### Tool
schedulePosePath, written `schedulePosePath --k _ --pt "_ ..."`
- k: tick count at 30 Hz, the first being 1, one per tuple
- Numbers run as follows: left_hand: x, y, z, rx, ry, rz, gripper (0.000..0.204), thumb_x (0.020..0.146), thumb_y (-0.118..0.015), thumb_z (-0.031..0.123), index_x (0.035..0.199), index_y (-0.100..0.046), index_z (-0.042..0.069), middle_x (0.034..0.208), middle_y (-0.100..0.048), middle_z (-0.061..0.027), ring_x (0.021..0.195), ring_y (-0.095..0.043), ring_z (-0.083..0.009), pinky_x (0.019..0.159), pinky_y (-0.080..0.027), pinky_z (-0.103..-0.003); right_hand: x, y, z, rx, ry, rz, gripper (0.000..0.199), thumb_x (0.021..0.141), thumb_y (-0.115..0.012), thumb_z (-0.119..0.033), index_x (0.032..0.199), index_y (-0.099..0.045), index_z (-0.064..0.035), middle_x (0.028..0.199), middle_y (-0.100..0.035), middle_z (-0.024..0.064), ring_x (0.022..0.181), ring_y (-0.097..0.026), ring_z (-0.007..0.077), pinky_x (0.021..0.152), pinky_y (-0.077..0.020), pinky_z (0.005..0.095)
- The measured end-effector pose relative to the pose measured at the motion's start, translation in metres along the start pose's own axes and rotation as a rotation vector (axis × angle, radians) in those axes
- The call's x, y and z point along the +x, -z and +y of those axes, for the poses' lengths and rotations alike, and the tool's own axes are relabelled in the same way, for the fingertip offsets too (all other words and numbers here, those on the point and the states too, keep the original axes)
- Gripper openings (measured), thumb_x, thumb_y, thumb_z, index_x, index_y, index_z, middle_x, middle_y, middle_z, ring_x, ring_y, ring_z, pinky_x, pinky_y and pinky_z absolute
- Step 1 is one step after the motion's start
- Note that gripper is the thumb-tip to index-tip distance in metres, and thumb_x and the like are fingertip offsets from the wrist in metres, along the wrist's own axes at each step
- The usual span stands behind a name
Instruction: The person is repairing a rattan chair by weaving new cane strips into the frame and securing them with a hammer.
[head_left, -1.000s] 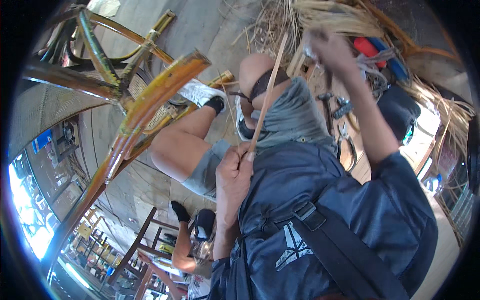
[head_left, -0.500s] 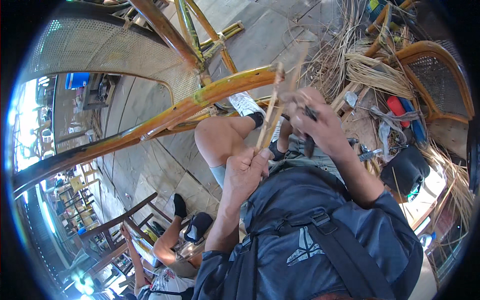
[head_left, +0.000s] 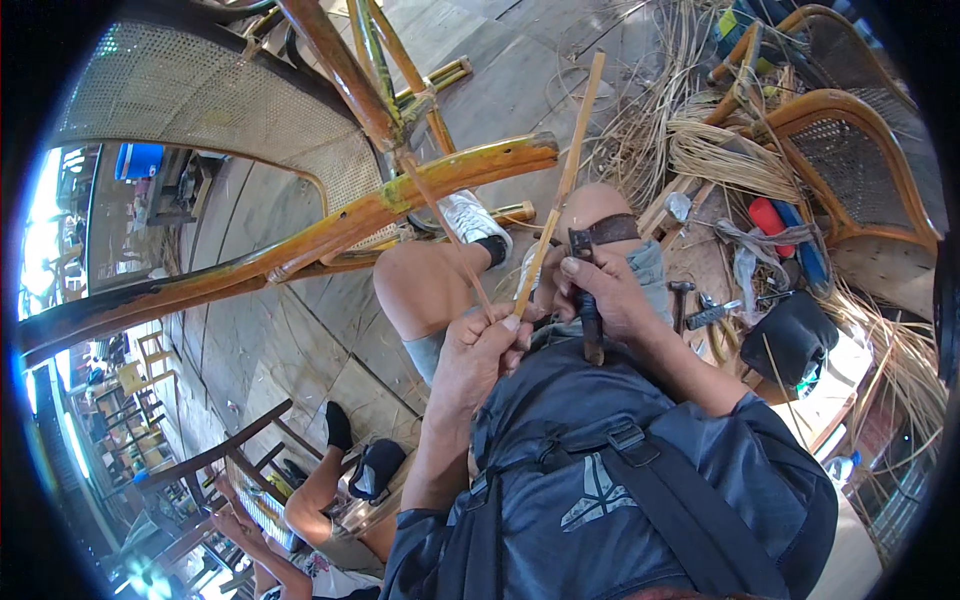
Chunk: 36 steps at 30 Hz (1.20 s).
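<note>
My left hand is closed, its thumb pressed on the lower ends of two slim strips, which look like split rattan. A pale yellow strip rises up and to the right from the fingers. The thinner brownish strip slants up and left, passing in front of the chair frame. My right hand is wrapped round a dark, knife-like tool, held roughly upright close to the yellow strip; its cutting edge cannot be made out. Over my knee lies a dark brown band.
A rattan chair frame with a woven cane panel stands ahead and left. At right are a coil of cane strands, a hammer, a black pouch and a cane-backed chair. Another person works at lower left.
The two strips, close together before, now spread apart from my left hand, the brown one tilting left. My right hand, blurred before, has come lower and steadied with the tool.
</note>
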<state>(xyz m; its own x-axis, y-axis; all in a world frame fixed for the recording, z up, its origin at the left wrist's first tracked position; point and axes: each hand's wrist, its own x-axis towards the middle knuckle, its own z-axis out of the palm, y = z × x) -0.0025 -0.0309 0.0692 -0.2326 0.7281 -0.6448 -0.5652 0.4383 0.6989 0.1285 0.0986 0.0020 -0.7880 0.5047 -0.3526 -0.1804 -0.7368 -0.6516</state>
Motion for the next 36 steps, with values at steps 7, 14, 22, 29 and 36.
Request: schedulePosePath --k 7,14,22,29,36 --pt "-0.006 -0.005 0.003 0.29 -0.01 -0.034 0.025 0.091 -0.046 0.015 0.102 -0.061 -0.002 0.074 -0.054 0.0021 0.056 -0.044 -0.0025 0.05 -0.035 -0.015 0.009 -0.001 -0.039 -0.236 0.465 0.075 0.02 0.087 -0.058 -0.021 0.088 -0.055 -0.0012 0.062 -0.05 0.0006 0.05 -0.051 0.009 0.038 -0.0442 0.0244" --pt "0.003 -0.037 0.014 0.296 -0.156 0.07 0.024 0.094 -0.045 0.019 0.101 -0.056 -0.001 0.068 -0.054 0.0001 0.054 -0.047 -0.0042 0.05 -0.038 -0.017 0.006 -0.022 -0.047 -0.484 0.246 -0.003 0.018 0.088 -0.056 -0.02 0.087 -0.057 -0.0024 0.057 -0.048 -0.0027 0.039 -0.047 0.0068 0.034 -0.0382 0.0173" --pt "0.001 -0.032 0.018 0.131 -0.105 0.048 0.02 0.091 -0.053 0.021 0.09 -0.055 0.002 0.06 -0.048 0.0012 0.044 -0.04 -0.0028 0.039 -0.031 -0.017 -0.016 0.0 -0.043 -0.45 0.03 -0.47 0.048 0.09 -0.048 -0.034 0.122 -0.041 0.0003 0.09 -0.05 0.0015 0.077 -0.046 0.0084 0.065 -0.0423 0.0239" --pt "-0.002 -0.032 0.015 0.14 -0.065 0.051 0.022 0.089 -0.054 0.022 0.079 -0.053 0.004 0.052 -0.045 0.0022 0.037 -0.035 -0.0034 0.035 -0.027 -0.017 -0.018 -0.003 -0.032 -0.899 0.323 -0.343 0.043 0.088 -0.045 -0.034 0.113 -0.047 0.0007 0.083 -0.055 0.0077 0.069 -0.054 0.0112 0.06 -0.0429 0.0245" --pt "0.0 -0.02 0.008 0.189 -0.005 0.021 0.02 0.089 -0.053 0.022 0.082 -0.055 0.003 0.054 -0.047 0.0016 0.038 -0.038 -0.0033 0.035 -0.028 -0.016 -0.008 0.021 -0.041 -0.375 0.266 -0.035 0.044 0.089 -0.045 -0.034 0.114 -0.048 0.002 0.079 -0.056 0.0054 0.064 -0.052 0.01 0.056 -0.0411 0.0221"
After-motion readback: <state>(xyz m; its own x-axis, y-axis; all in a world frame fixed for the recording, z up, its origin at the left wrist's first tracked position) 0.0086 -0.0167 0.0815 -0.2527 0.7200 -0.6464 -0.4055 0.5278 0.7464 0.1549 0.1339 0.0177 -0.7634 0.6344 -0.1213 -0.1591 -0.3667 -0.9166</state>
